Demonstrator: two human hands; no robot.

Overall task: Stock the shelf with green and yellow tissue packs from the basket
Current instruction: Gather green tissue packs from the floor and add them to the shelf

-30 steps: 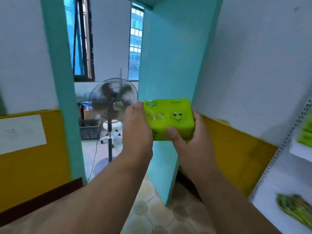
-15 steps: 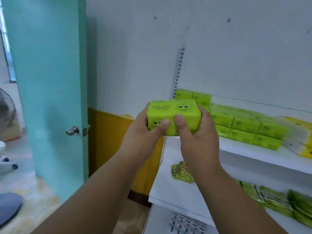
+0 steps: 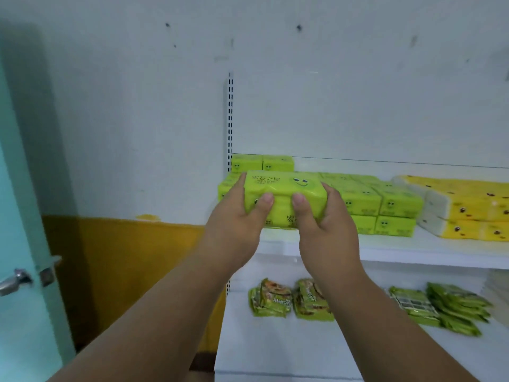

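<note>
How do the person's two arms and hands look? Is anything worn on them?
Both forearms are bare; no sleeves are in view. The left hand and the right hand wear no gloves, and no rings, watch or bracelets are visible. The thumbnails are short and unpainted.

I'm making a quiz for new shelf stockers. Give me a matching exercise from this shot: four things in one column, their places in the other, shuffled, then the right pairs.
Things:
1. held green pack
2. yellow packs
3. snack packets
4. door handle

Places:
A. lower shelf
B. far left edge of view
C. between both hands, at the upper shelf's left end
D. upper shelf, right of the green stack

Pairs: 1-C, 2-D, 3-A, 4-B
</note>
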